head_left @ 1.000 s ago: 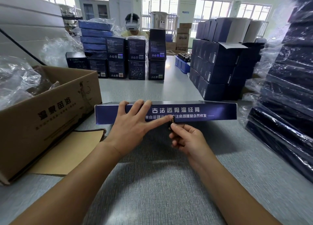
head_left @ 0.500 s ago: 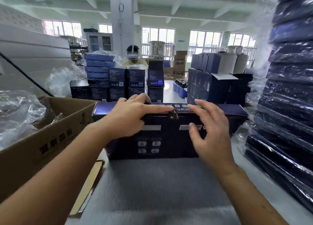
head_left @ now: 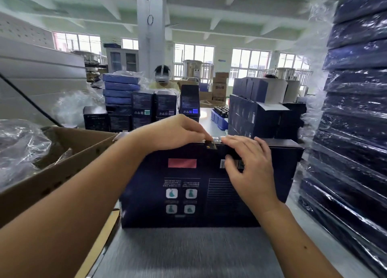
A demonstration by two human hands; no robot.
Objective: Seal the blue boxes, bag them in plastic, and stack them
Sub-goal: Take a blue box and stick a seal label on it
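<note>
A dark blue box [head_left: 188, 194] stands on its edge on the grey table, its printed back face toward me. My left hand [head_left: 178, 131] rests over the top edge with its fingertips pinched on a small seal sticker [head_left: 211, 145] at the top seam. My right hand [head_left: 249, 169] lies spread against the box's upper right face, steadying it. A tall stack of bagged blue boxes [head_left: 356, 114] fills the right side.
An open cardboard carton [head_left: 62, 169] with plastic bags [head_left: 18, 144] sits at my left, touching the box's corner. More blue boxes [head_left: 257, 114] and black boxes [head_left: 144, 108] stand behind. A person with a headset [head_left: 161, 77] works across the table.
The box was tipped from lying flat up onto its edge. My right hand moved from the sticker to the box's face. My left hand's fingers now pinch the sticker at the top seam.
</note>
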